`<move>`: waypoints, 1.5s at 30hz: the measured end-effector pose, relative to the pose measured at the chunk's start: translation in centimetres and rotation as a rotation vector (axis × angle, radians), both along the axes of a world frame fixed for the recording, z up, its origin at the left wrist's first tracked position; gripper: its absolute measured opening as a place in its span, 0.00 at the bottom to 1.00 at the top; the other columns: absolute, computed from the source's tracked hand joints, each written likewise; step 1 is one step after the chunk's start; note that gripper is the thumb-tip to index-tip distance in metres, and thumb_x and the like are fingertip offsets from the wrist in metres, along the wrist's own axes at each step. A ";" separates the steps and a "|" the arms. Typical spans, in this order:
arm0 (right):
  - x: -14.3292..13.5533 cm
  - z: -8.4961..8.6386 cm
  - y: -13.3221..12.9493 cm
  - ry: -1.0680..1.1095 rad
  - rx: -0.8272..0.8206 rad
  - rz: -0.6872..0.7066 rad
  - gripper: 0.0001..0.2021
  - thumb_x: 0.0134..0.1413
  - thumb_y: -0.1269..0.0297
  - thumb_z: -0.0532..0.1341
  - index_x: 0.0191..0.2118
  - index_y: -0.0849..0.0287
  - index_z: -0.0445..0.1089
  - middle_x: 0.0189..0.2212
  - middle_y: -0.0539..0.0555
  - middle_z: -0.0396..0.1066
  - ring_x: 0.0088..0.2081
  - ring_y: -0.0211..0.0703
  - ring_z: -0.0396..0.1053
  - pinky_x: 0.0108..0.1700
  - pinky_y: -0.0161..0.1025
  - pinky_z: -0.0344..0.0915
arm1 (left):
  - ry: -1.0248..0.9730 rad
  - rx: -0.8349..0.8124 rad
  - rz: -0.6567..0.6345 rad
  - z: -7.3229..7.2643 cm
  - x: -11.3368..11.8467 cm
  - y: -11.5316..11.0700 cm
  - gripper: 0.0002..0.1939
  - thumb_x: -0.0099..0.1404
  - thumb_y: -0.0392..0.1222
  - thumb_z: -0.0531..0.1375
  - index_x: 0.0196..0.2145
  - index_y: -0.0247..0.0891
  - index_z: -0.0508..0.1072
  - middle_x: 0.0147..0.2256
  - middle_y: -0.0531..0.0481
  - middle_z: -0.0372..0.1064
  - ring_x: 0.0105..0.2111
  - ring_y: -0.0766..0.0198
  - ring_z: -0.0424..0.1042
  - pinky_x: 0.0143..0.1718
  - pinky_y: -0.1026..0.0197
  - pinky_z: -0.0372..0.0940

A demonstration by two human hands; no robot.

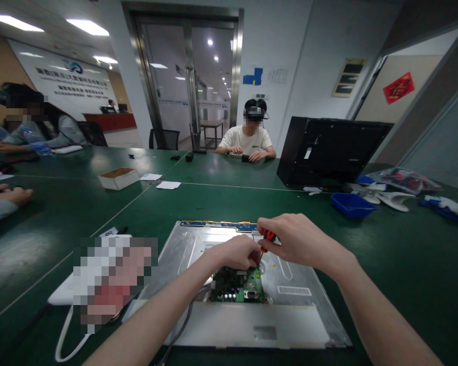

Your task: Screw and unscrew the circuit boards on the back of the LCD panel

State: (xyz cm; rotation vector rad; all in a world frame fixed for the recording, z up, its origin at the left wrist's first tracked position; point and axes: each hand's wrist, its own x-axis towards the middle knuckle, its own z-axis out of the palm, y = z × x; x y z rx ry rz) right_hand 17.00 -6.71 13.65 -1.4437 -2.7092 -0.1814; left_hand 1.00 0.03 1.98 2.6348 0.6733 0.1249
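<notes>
In front of me a metal-backed display panel [297, 317] lies flat on the green table, with a green circuit board [238, 285] at its middle. My right hand [293, 236] is closed around the red and black handle of a screwdriver [269, 235], whose shaft points down toward the board's upper right corner. My left hand [242, 252] is closed beside the shaft, its fingertips pinched low near that corner. What those fingertips hold, if anything, is hidden. A dark cable [187, 317] runs from the board's left side under my left forearm.
Left of the panel lie a blurred-out device [110, 284] and a white cable [63, 335]. A cardboard box [118, 179], a blue tray [353, 204] and a black monitor casing [328, 152] stand farther off. Across the table sits a person [248, 137]; another person's hands [15, 195] rest at left.
</notes>
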 end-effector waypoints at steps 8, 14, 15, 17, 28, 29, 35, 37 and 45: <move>0.1 -0.1 0.0 0.020 -0.014 0.032 0.03 0.55 0.63 0.57 0.36 0.53 0.65 0.29 0.50 0.73 0.31 0.41 0.69 0.27 0.36 0.48 | 0.040 0.026 0.007 0.4 0.1 -0.2 0.02 0.54 0.33 0.63 0.27 0.38 0.74 0.27 0.54 0.73 0.29 0.64 0.69 0.29 0.66 0.57; 0.2 -0.3 0.2 0.013 -0.009 0.014 0.02 0.54 0.64 0.58 0.35 0.53 0.65 0.29 0.49 0.73 0.29 0.41 0.69 0.26 0.36 0.46 | 0.019 0.017 -0.015 -0.1 0.1 0.1 0.04 0.55 0.32 0.62 0.29 0.38 0.74 0.27 0.55 0.73 0.30 0.65 0.70 0.30 0.67 0.58; 0.2 -0.3 0.2 0.010 -0.007 0.011 0.02 0.54 0.64 0.58 0.35 0.54 0.65 0.28 0.50 0.73 0.29 0.41 0.69 0.26 0.36 0.46 | 0.016 0.010 -0.015 -0.1 0.1 0.1 0.04 0.55 0.32 0.61 0.29 0.38 0.75 0.27 0.55 0.73 0.29 0.65 0.70 0.30 0.67 0.58; 0.2 -0.2 0.2 0.007 -0.008 0.004 0.03 0.54 0.63 0.58 0.36 0.54 0.65 0.28 0.50 0.73 0.29 0.41 0.69 0.26 0.36 0.46 | 0.012 0.001 -0.017 -0.1 0.0 0.1 0.04 0.55 0.32 0.61 0.29 0.38 0.74 0.27 0.55 0.73 0.29 0.65 0.70 0.30 0.67 0.58; 0.1 0.0 -0.2 0.042 -0.016 0.000 0.06 0.53 0.60 0.59 0.37 0.53 0.67 0.29 0.48 0.74 0.29 0.41 0.68 0.26 0.36 0.47 | -0.015 0.016 -0.017 0.1 0.0 -0.1 0.04 0.53 0.31 0.62 0.28 0.38 0.72 0.26 0.55 0.71 0.27 0.65 0.67 0.27 0.66 0.54; 0.2 -0.1 -0.1 0.030 -0.006 -0.013 0.06 0.54 0.59 0.59 0.37 0.53 0.67 0.28 0.49 0.74 0.29 0.41 0.68 0.26 0.36 0.46 | -0.026 0.011 -0.021 0.0 0.0 0.0 0.04 0.53 0.31 0.62 0.28 0.37 0.72 0.26 0.55 0.71 0.27 0.66 0.67 0.26 0.66 0.54; 0.3 -0.2 0.1 0.021 -0.025 0.023 0.05 0.54 0.63 0.58 0.38 0.54 0.66 0.29 0.50 0.73 0.29 0.40 0.68 0.26 0.35 0.47 | -0.014 0.006 -0.013 -0.2 0.0 0.1 0.02 0.54 0.32 0.62 0.26 0.37 0.73 0.24 0.54 0.70 0.27 0.65 0.67 0.27 0.66 0.54; 0.3 -0.1 0.0 0.040 -0.040 0.041 0.07 0.52 0.65 0.58 0.39 0.54 0.64 0.30 0.50 0.73 0.31 0.40 0.68 0.27 0.35 0.48 | -0.016 -0.004 -0.011 -0.2 0.1 0.1 0.02 0.53 0.32 0.62 0.26 0.37 0.73 0.25 0.54 0.70 0.27 0.65 0.67 0.27 0.66 0.54; 0.4 -0.2 -0.3 0.029 0.009 0.024 0.05 0.52 0.64 0.57 0.36 0.55 0.63 0.29 0.50 0.73 0.29 0.40 0.67 0.26 0.36 0.45 | -0.023 -0.010 -0.005 -0.2 0.1 0.2 0.03 0.54 0.33 0.61 0.28 0.37 0.75 0.25 0.54 0.71 0.27 0.65 0.67 0.28 0.66 0.55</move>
